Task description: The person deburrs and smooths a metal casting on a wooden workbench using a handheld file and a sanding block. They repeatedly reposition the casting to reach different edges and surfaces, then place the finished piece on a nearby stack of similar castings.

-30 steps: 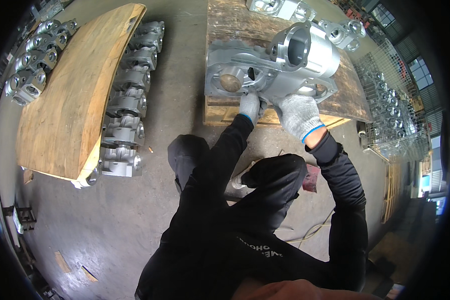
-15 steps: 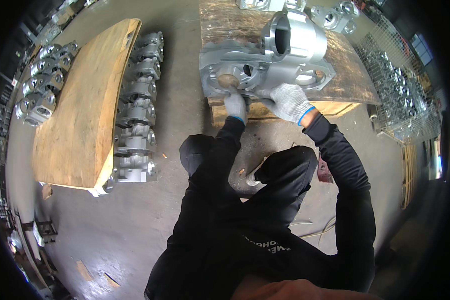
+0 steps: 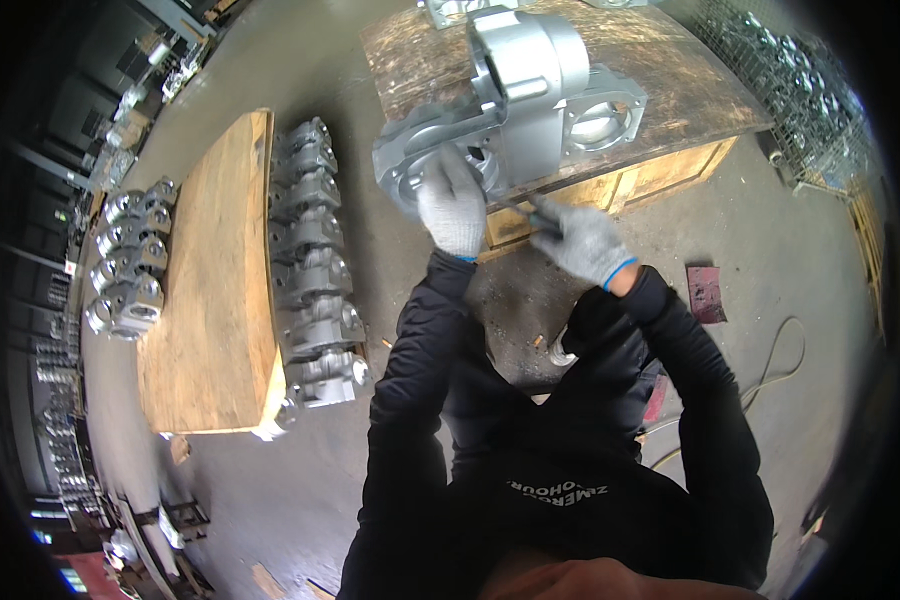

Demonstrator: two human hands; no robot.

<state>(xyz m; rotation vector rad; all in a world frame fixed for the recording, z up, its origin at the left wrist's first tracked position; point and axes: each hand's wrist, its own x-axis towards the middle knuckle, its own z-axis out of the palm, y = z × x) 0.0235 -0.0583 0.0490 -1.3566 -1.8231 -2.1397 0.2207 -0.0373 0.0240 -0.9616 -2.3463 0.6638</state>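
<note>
Two hands work: our left hand [image 3: 452,205] grips the casting [image 3: 515,110], its long axis slanting up-right across the desk [image 3: 670,80]; our right hand [image 3: 582,240] pinches a thin tool [image 3: 518,205].

Grey knit gloves with blue cuffs, black long sleeves, black top with white lettering
</note>
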